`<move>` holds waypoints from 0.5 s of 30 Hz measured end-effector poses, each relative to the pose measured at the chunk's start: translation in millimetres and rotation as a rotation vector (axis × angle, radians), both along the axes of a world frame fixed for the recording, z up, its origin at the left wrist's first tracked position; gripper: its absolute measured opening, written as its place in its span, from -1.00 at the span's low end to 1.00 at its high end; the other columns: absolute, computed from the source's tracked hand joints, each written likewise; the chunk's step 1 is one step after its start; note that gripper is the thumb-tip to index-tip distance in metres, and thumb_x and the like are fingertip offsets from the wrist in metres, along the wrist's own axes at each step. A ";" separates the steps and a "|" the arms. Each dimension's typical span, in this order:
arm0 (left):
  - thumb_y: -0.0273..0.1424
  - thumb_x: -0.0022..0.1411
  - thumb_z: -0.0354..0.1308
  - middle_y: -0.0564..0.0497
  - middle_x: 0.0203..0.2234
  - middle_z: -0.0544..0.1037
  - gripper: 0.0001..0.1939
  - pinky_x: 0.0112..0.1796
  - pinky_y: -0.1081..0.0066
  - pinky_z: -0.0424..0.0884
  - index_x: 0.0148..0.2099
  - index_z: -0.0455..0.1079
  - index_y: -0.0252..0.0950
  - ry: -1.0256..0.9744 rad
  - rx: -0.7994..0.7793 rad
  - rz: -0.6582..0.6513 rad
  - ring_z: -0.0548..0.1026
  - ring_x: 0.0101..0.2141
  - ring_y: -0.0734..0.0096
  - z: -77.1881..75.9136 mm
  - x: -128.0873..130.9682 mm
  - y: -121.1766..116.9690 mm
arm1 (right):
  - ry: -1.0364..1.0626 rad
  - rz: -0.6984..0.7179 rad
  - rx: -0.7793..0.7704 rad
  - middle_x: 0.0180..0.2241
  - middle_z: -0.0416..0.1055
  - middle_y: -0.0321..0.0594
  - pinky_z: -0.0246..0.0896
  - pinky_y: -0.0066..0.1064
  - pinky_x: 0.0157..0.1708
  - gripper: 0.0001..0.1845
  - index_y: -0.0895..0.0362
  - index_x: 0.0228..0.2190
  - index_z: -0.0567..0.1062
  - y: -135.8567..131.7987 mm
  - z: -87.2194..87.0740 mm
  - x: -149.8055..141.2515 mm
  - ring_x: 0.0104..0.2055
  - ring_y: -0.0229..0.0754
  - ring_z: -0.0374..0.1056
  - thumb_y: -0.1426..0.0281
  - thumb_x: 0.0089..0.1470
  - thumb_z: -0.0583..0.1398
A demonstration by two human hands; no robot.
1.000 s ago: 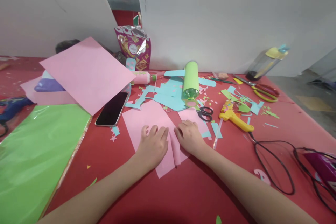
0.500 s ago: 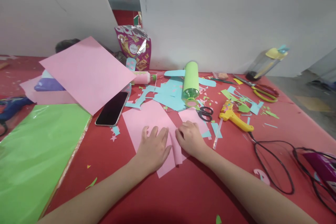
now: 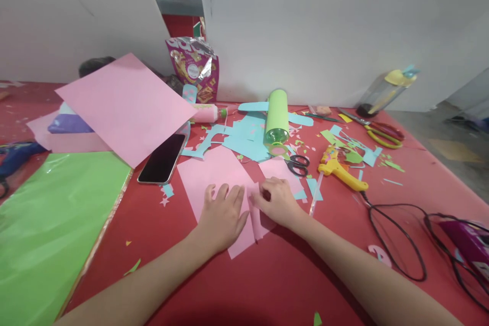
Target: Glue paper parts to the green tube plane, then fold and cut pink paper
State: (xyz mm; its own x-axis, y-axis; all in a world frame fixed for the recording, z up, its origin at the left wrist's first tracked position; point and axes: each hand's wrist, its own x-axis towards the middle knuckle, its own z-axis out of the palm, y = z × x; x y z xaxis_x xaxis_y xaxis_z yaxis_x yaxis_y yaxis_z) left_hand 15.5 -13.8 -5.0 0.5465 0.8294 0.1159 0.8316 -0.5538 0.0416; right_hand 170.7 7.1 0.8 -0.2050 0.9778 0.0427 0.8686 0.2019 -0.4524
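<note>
A sheet of pink paper lies on the red table in front of me, its right side turned over into a narrow fold. My left hand rests on the sheet with its fingers spread, pressing it down just left of the fold. At the fold, the curled thumb and fingers of my right hand close on the paper's turned edge; the fingertips are partly hidden. Black-handled scissors lie just beyond my right hand, next to a smaller pink piece.
A green paper-wrapped bottle with blue wings lies behind the scissors among blue scraps. To the right are a yellow glue gun with its cord and large shears. A phone and green sheets lie left.
My right hand has shifted slightly, its fingers drawing in over the fold, which now lies flatter. My left hand stays in place on the sheet.
</note>
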 end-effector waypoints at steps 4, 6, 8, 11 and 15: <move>-0.37 0.21 -0.17 -0.18 -0.15 0.41 -0.61 -0.09 0.07 0.02 0.05 0.21 -0.40 -0.067 0.015 0.041 0.29 -0.14 0.11 -2.0 0.2 1.1 | 0.029 -0.023 -0.060 -0.71 0.21 -0.37 -0.08 -0.47 -0.50 -0.70 0.14 -0.77 0.18 3.8 4.3 2.2 -0.61 -0.34 0.12 0.49 -0.11 0.10; -0.39 0.22 -0.19 -0.20 -0.13 0.41 -0.61 -0.06 0.09 0.01 0.04 0.22 -0.42 -0.104 0.041 0.030 0.29 -0.10 0.13 -3.0 0.1 1.5 | 0.010 -0.035 -0.046 -0.69 0.23 -0.35 -0.07 -0.47 -0.50 -0.71 0.14 -0.75 0.20 5.1 2.7 2.7 -0.60 -0.33 0.13 0.49 -0.08 0.08; -0.40 0.23 -0.21 -0.22 -0.10 0.41 -0.61 -0.02 0.11 -0.03 0.02 0.24 -0.45 -0.134 0.059 0.003 0.29 -0.06 0.15 -4.2 -0.2 1.8 | -0.017 -0.045 -0.024 -0.66 0.27 -0.31 -0.06 -0.46 -0.49 -0.72 0.14 -0.73 0.24 6.1 -0.3 2.4 -0.57 -0.30 0.16 0.47 -0.04 0.07; -0.39 0.22 -0.22 -0.25 -0.05 0.38 -0.59 0.02 0.10 -0.07 0.02 0.24 -0.50 -0.144 0.043 -0.041 0.26 -0.01 0.14 -6.2 -1.0 2.1 | -0.067 -0.055 0.012 -0.58 0.32 -0.23 -0.05 -0.44 -0.45 -0.75 0.15 -0.65 0.30 8.0 -4.4 0.9 -0.50 -0.25 0.21 0.46 0.02 0.03; -0.36 0.22 -0.23 -0.25 0.04 0.29 -0.54 0.04 0.03 -0.13 0.07 0.18 -0.50 -0.113 -0.005 -0.049 0.21 0.03 0.13 -7.8 -1.7 2.2 | -0.146 -0.066 0.037 -0.52 0.36 -0.15 -0.06 -0.40 -0.43 -0.74 0.17 -0.58 0.35 10.7 -6.4 -0.8 -0.41 -0.18 0.25 0.43 0.07 -0.02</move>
